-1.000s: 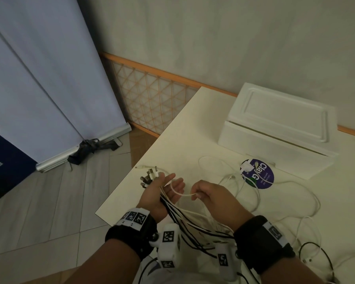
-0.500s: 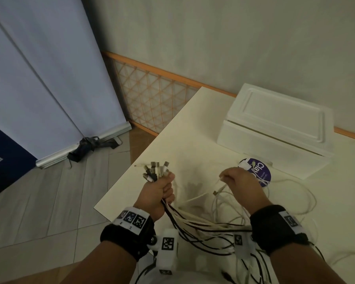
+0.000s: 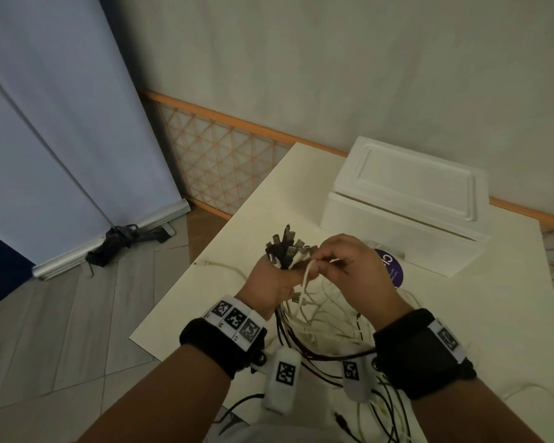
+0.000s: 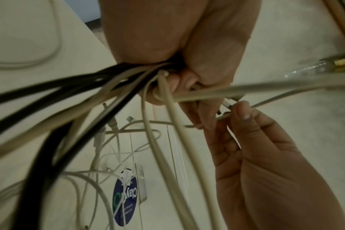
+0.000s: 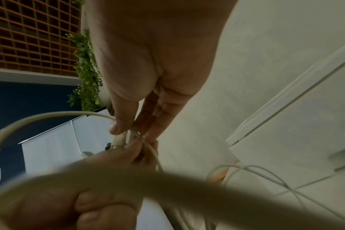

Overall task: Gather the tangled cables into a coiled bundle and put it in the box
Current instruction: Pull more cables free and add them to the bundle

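- Over the near left corner of the worktop [image 3: 269,193], the left hand [image 3: 271,282] is curled tight round a bunch of cables [image 3: 320,318], with the plug ends [image 3: 287,247] sticking up out of the fist.
- Right beside it, the right hand [image 3: 349,266] pinches one thin white cable [image 3: 307,276] between thumb and fingertips, touching the bunch.
- Black and white cables hang down from the fist in loose loops. More thin white ones lie spread on the worktop, some across a round purple sticker [image 3: 392,266].
- By the far edge of the worktop sits the white box [image 3: 406,199], near the hands but not touching them. Its lid looks closed, so I think it must be opened before anything can go in.
- My guess is that the cables are not in a neat coil yet. They are just held at one end.
- Things that could go wrong:
- A loop could catch on another cable lying on the worktop and drag it along, or make a knot.
- Some plug ends could slip out if the left hand lets go a little to take in the new cable.
- Hanging loops near the worktop edge could snag on the corner.
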`<action>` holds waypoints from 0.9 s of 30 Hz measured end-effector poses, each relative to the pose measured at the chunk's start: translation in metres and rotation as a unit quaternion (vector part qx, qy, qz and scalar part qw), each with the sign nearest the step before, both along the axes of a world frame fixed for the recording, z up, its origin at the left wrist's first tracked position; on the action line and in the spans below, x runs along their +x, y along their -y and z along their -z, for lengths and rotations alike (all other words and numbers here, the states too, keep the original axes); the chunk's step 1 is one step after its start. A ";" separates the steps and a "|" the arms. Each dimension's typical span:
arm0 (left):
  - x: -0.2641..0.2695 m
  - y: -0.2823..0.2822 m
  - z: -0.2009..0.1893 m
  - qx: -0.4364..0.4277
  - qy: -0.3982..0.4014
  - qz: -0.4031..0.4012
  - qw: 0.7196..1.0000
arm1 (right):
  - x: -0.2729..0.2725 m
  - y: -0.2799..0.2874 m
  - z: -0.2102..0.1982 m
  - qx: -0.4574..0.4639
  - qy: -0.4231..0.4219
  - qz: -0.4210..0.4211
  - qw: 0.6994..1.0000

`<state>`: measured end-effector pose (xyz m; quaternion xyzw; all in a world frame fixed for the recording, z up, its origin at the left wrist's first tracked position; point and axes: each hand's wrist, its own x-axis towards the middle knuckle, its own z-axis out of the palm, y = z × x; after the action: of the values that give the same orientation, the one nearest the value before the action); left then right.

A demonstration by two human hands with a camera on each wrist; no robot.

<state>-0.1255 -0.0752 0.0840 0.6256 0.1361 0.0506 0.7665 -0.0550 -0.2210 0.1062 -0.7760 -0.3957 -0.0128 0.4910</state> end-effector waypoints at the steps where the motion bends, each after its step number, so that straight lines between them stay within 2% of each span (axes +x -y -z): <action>1: 0.001 0.001 0.001 0.021 -0.001 0.011 1.000 | -0.001 0.001 0.001 -0.001 0.014 -0.003 1.000; 3: 0.002 0.002 0.002 0.053 0.005 0.019 0.998 | -0.005 0.000 0.003 0.003 0.015 0.005 1.000; 5: 0.004 0.003 0.001 0.053 -0.007 -0.019 0.998 | -0.009 -0.002 0.006 0.012 -0.034 0.040 0.999; 7: 0.005 0.003 0.000 0.006 -0.020 -0.065 0.998 | -0.011 -0.004 0.010 0.019 -0.105 0.069 0.992; 9: 0.005 0.004 -0.007 -0.056 -0.007 -0.092 0.994 | -0.009 -0.004 0.018 -0.024 -0.133 0.069 0.988; 11: 0.005 0.002 -0.007 -0.100 0.012 -0.098 0.990 | -0.007 -0.003 0.030 -0.155 -0.112 0.016 0.981; 13: 0.004 0.003 -0.011 -0.114 0.021 -0.103 0.988 | -0.007 -0.002 0.039 -0.269 -0.058 -0.034 0.961; 16: 0.004 0.007 -0.013 -0.142 0.027 -0.091 0.985 | -0.005 -0.005 0.038 -0.291 -0.013 -0.025 0.956; 20: 0.005 0.011 -0.009 -0.165 0.017 -0.065 0.984 | -0.004 -0.013 0.024 -0.315 -0.037 -0.047 0.947; 22: 0.006 0.012 -0.009 -0.162 0.009 -0.058 0.985 | -0.002 -0.016 0.021 -0.343 0.010 -0.058 0.937; 24: 0.006 0.012 -0.007 -0.149 0.008 -0.060 0.987 | 0.001 -0.016 0.018 -0.297 0.067 -0.048 0.951; 27: 0.008 0.010 0.005 -0.129 -0.002 -0.044 0.991 | 0.005 -0.011 0.001 -0.103 0.100 0.034 0.989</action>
<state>-0.1175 -0.0852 0.0791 0.5147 0.1704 0.0647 0.8377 -0.0502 -0.2102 0.1049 -0.8305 -0.4155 -0.0665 0.3651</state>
